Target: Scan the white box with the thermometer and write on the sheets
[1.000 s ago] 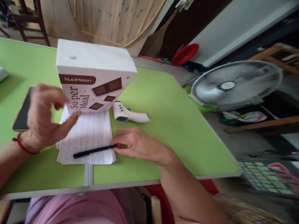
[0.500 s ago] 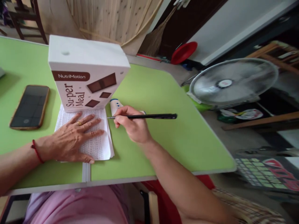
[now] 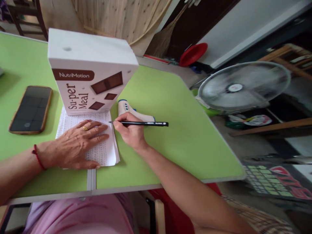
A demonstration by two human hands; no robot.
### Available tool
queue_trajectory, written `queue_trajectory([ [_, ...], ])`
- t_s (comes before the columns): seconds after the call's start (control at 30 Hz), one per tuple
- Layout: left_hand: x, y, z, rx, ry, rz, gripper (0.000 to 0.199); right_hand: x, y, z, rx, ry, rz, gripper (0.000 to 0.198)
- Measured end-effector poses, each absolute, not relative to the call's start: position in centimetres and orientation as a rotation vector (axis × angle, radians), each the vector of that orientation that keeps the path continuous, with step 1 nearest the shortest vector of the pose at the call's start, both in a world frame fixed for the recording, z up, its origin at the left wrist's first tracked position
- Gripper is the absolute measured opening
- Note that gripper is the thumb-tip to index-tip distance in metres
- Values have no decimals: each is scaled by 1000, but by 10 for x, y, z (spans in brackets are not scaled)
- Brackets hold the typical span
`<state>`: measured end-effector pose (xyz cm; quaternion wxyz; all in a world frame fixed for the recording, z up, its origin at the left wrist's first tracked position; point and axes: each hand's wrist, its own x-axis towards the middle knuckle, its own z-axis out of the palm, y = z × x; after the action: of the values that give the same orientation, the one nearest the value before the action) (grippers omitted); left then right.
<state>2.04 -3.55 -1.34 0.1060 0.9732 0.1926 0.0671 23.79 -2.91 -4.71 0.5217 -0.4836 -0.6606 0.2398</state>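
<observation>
My left hand (image 3: 79, 144) lies flat with fingers spread on a stack of handwritten paper sheets (image 3: 107, 152), covering part of the writing. In my right hand (image 3: 130, 131) is a black pen (image 3: 148, 123), pinched near its tip. The pen tip sits at the right edge of the paper; whether it touches the sheet I cannot tell. A white box (image 3: 90, 84) printed with brown chocolate pieces stands upright on the far part of the paper. Just beyond my right hand lies a white and blue handheld thermometer (image 3: 136, 113), partly hidden by the hand and pen.
A smartphone (image 3: 31, 110) in a brown case rests at the left on the green table (image 3: 185, 146). Past the table's right side stand a fan (image 3: 235, 87) and a printed box (image 3: 278, 180). A red basin (image 3: 193, 54) and a broom (image 3: 168, 35) are farther back.
My right hand and the pen have moved left, bringing the tip to the paper's edge and uncovering more of the thermometer. The fingers of my left hand have drawn slightly closer together.
</observation>
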Motion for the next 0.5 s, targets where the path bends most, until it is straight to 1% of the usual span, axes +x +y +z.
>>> queue_trajectory([
  [0.5,21,-39,-12,2852,595,206,72,237,-31,-48,-1216,-1642,563,8],
])
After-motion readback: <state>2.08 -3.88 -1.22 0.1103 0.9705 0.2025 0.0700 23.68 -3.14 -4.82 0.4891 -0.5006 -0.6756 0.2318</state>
